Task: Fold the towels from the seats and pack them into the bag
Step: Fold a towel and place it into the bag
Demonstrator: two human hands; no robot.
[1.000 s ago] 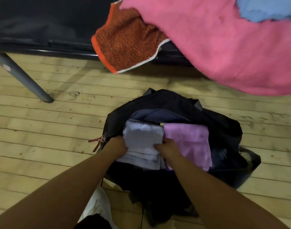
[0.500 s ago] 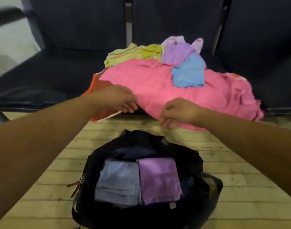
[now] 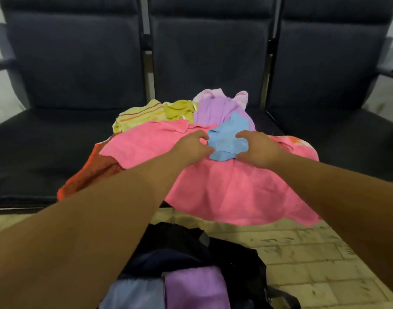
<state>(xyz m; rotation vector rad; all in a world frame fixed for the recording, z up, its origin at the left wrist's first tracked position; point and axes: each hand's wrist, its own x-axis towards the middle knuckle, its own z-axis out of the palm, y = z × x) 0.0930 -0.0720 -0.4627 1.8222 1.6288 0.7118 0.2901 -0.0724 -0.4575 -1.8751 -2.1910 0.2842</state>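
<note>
Loosely curled fingers, L hand (image 3: pixel 191 149), R hand (image 3: pixel 259 151), touching blue towel (image 3: pixel 225 141)

The bottom edge cuts off our bag (image 3: pixel 235 259) and its purple towel (image 3: pixel 195 288), our left arm (image 3: pixel 90 230) hides much of the grey towel (image 3: pixel 135 295), and we cannot tell whether our fingers (image 3: pixel 243 136) pinch the blue towel (image 3: pixel 226 139).

Towel pile (image 3: pixel 224 192) is heaped on the dark bench (image 3: pixel 46 139), middle seat. Black bag (image 3: pixel 235 259) is set on the plank floor (image 3: pixel 302 253).
</note>
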